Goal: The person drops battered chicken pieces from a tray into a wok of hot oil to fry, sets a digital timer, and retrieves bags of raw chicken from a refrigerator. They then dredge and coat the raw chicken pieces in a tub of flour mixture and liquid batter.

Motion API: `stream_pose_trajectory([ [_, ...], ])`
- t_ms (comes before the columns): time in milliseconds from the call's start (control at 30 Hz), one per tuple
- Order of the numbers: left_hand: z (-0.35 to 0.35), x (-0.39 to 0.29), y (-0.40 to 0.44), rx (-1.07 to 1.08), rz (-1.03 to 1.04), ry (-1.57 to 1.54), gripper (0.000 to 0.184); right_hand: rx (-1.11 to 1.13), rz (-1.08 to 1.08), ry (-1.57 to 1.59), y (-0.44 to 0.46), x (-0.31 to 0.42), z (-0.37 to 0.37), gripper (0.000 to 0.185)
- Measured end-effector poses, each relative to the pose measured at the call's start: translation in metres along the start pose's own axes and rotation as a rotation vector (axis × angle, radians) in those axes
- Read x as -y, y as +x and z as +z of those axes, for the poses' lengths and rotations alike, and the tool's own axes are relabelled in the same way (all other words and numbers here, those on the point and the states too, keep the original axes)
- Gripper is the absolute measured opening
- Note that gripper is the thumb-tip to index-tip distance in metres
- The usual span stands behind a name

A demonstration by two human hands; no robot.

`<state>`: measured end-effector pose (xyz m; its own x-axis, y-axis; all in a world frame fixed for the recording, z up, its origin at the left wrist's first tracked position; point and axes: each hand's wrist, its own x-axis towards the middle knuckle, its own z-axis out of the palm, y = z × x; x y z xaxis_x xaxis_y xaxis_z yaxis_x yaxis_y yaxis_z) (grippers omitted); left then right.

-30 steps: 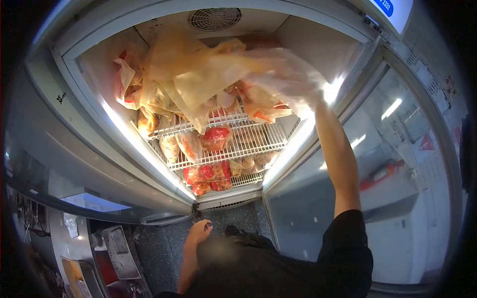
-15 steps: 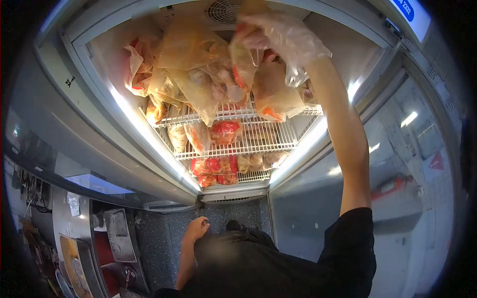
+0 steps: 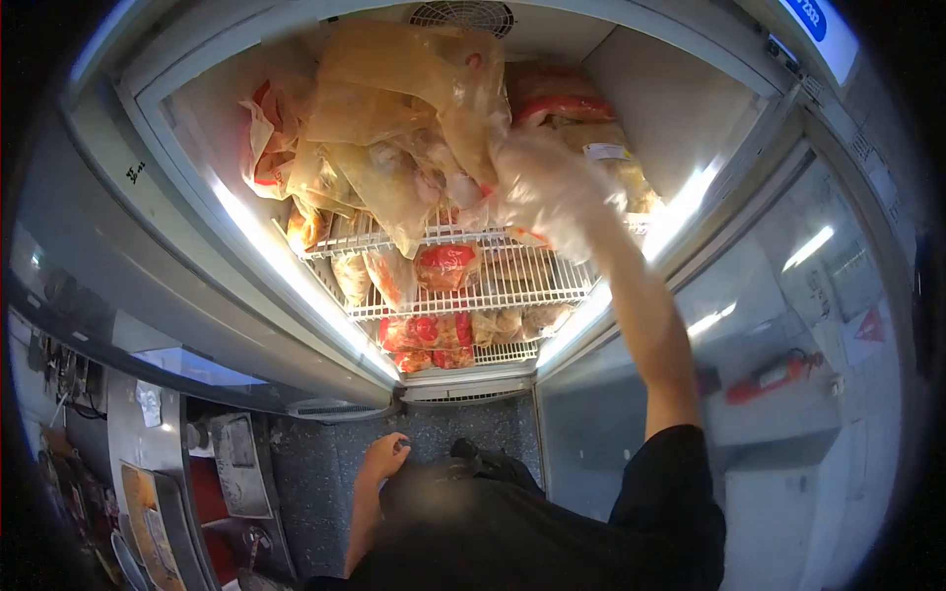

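R grip (image 3: 547,187) (blurred, in a clear plastic glove) is overlapping the right side of the big bags (image 3: 384,108), which are lying heaped on the freezer's (image 3: 680,84) top shelf (image 3: 463,236); can't tell if it's clamping one or if fingers are apart. L grip (image 3: 384,456) is hanging low above the floor (image 3: 315,473), fingers looking bent, contents unclear, w/ smaller packs (image 3: 426,335) sitting on lower shelves.

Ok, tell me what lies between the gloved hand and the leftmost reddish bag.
Yellowish plastic bags lie between the right hand and that reddish bag, in the head view.
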<state>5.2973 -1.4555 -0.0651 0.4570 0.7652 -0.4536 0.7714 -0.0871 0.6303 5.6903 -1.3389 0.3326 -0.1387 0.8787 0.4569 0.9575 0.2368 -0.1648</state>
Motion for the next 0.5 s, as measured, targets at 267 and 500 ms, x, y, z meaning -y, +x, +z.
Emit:
stream_pose_trajectory([
  [267,-0.010,-0.010,0.001,0.030,0.019,0.017,0.032,-0.361,0.582,1.082,-0.045,-0.039,-0.022,0.029],
  [500,-0.009,-0.027,0.019,0.056,0.104,0.044,0.031,-0.413,0.448,1.880,-0.100,-0.065,-0.003,0.031],
])
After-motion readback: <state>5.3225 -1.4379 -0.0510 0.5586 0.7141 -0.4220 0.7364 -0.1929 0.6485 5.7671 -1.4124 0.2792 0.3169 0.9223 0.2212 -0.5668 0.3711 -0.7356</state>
